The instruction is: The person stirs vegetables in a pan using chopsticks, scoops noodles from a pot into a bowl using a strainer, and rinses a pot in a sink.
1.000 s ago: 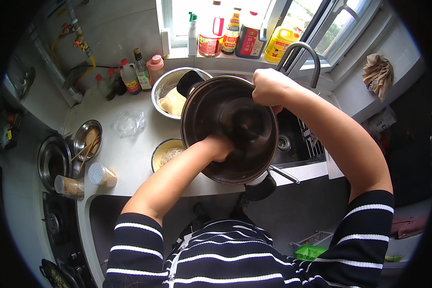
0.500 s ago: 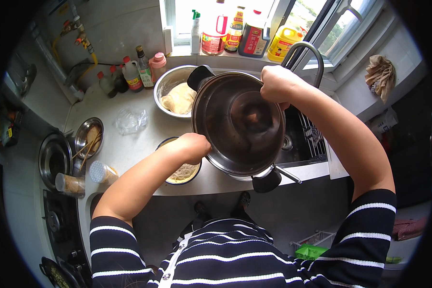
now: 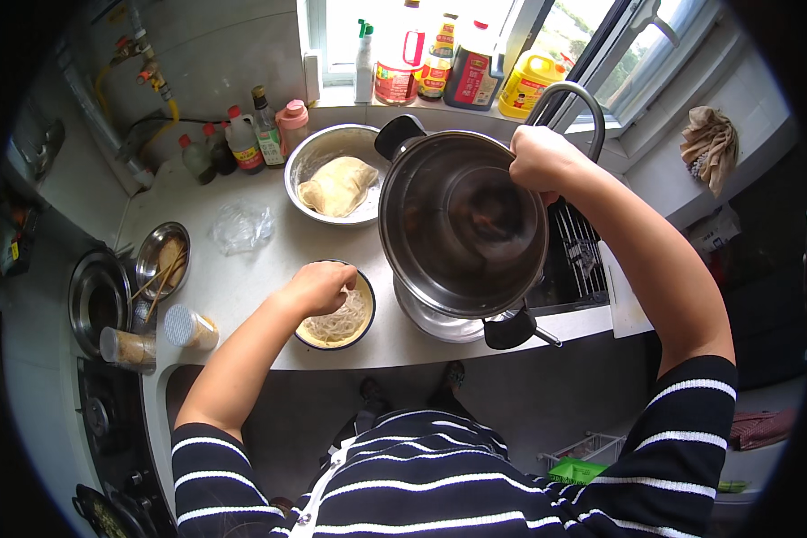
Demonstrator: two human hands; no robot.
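Gripping the far rim of the steel pot [image 3: 462,224], the right hand [image 3: 542,161] is tilting it above the tabletop [image 3: 242,278] beside the sink; the left hand [image 3: 318,287] is resting curled on the noodle bowl [image 3: 336,309]; a dough bowl [image 3: 336,175] is sitting behind.

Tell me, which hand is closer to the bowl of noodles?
The left hand. It rests on the rim of the bowl of noodles, while the right hand is farther away, gripping the big pot.
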